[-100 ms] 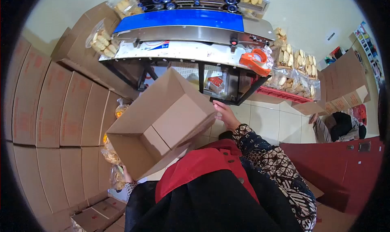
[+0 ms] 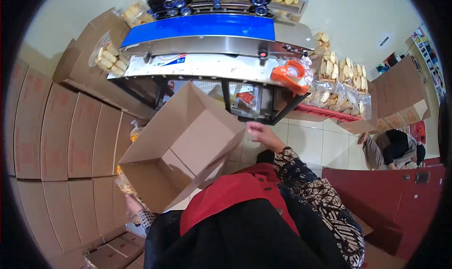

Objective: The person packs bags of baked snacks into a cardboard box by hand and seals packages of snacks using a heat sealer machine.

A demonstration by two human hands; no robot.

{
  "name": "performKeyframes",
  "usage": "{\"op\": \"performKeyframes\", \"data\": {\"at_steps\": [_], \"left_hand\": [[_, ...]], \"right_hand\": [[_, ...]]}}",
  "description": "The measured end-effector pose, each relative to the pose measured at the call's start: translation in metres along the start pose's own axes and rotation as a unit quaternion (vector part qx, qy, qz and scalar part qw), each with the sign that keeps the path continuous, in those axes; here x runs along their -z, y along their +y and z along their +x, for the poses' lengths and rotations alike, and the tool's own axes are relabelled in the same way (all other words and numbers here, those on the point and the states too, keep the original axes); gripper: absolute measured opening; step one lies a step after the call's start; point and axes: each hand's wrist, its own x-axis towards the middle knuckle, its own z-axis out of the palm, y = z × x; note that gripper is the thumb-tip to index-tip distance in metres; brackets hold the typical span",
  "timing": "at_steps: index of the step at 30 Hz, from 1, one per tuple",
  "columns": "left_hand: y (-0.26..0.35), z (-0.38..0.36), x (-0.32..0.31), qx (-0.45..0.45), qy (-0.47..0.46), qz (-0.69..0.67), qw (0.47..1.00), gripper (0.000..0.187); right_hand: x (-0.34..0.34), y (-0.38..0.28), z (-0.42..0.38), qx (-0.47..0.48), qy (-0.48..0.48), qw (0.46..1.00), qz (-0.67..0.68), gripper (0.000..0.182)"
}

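An open-topped cardboard box (image 2: 200,137), with nothing visible inside, is tilted in front of my red and black clothing. My right hand (image 2: 263,136) is at its right upper corner, fingers curled against the edge. My left hand (image 2: 134,204) is beside the box's lower left side; its fingers are blurred and partly hidden, so their grip does not show. Near that hand hang bags of yellowish snacks (image 2: 125,186). What supports the box from below is hidden.
A blue-topped sealing machine (image 2: 202,29) stands on a white bench (image 2: 197,66) ahead, with an orange tape dispenser (image 2: 289,76). Stacked cartons (image 2: 56,132) line the left. Bagged bread (image 2: 329,97) fills a red crate (image 2: 329,112) at right. Another person (image 2: 395,146) is at far right.
My left hand has shifted left, away from the box's lower edge. My right hand has slid slightly at the corner. The view has turned a little, moving the bench down and left.
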Motion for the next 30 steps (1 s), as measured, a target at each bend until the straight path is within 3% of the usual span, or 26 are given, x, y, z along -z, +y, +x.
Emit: {"op": "performKeyframes", "data": {"at_steps": [1, 2, 4, 6, 7, 8, 10, 11, 12, 14, 16, 19, 20, 22, 23, 25, 27, 30], "left_hand": [[0.059, -0.024, -0.03, -0.07, 0.154, 0.079, 0.982, 0.047], [0.098, -0.034, -0.05, -0.12, 0.207, 0.115, 0.964, 0.042], [0.171, -0.068, -0.118, -0.182, 0.168, -0.026, 0.968, 0.031], [0.23, -0.093, -0.189, -0.264, 0.13, -0.114, 0.949, 0.021], [0.274, -0.128, -0.227, -0.249, 0.066, -0.182, 0.949, 0.019], [0.309, -0.162, -0.264, -0.247, 0.003, -0.252, 0.936, 0.019], [0.381, -0.234, -0.325, -0.306, -0.07, -0.278, 0.908, 0.021], [0.42, -0.273, -0.344, -0.322, -0.112, -0.303, 0.89, 0.022], [0.454, -0.299, -0.355, -0.431, -0.131, -0.285, 0.846, 0.022], [0.524, -0.342, -0.353, -0.606, -0.154, -0.259, 0.736, 0.016], [0.569, -0.37, -0.338, -0.656, -0.192, -0.295, 0.668, 0.014], [0.604, -0.421, -0.376, -0.644, -0.171, -0.321, 0.673, 0.014], [0.605, -0.423, -0.37, -0.641, -0.165, -0.337, 0.67, 0.015], [0.608, -0.441, -0.361, -0.639, -0.156, -0.373, 0.654, 0.015], [0.622, -0.43, -0.367, -0.638, -0.153, -0.394, 0.644, 0.015], [0.636, -0.44, -0.371, -0.634, -0.153, -0.435, 0.621, 0.015], [0.638, -0.442, -0.356, -0.628, -0.153, -0.477, 0.596, 0.016], [0.661, -0.411, -0.35, -0.614, -0.139, -0.549, 0.55, 0.016]], "right_hand": [[0.042, -0.023, 0.004, -0.035, -0.142, 0.981, -0.124, 0.041], [0.079, -0.042, 0.003, -0.075, -0.283, 0.926, -0.239, 0.037], [0.148, -0.11, -0.01, -0.211, -0.278, 0.899, -0.266, 0.031], [0.225, -0.149, 0.002, -0.133, -0.178, 0.962, -0.161, 0.03], [0.261, -0.162, 0.013, -0.009, -0.057, 0.994, -0.09, 0.028], [0.294, -0.172, 0.027, 0.115, 0.067, 0.991, -0.016, 0.027], [0.339, -0.211, 0.061, 0.195, 0.329, 0.923, 0.04, 0.027], [0.357, -0.231, 0.078, 0.188, 0.392, 0.899, 0.041, 0.026], [0.372, -0.248, 0.095, 0.181, 0.452, 0.872, 0.041, 0.026], [0.395, -0.268, 0.124, 0.16, 0.421, 0.889, 0.08, 0.026], [0.416, -0.28, 0.157, 0.136, 0.382, 0.907, 0.114, 0.026], [0.426, -0.305, 0.199, 0.331, 0.439, 0.834, -0.047, 0.021], [0.415, -0.32, 0.195, 0.331, 0.432, 0.838, -0.05, 0.021], [0.393, -0.353, 0.175, 0.416, 0.417, 0.786, -0.188, 0.017], [0.381, -0.37, 0.161, 0.419, 0.416, 0.785, -0.188, 0.017], [0.354, -0.401, 0.123, 0.473, 0.307, 0.776, -0.284, 0.012], [0.325, -0.433, 0.081, 0.459, 0.259, 0.791, -0.31, 0.008], [0.288, -0.474, 0.028, 0.512, 0.17, 0.77, -0.341, 0.007]]}}
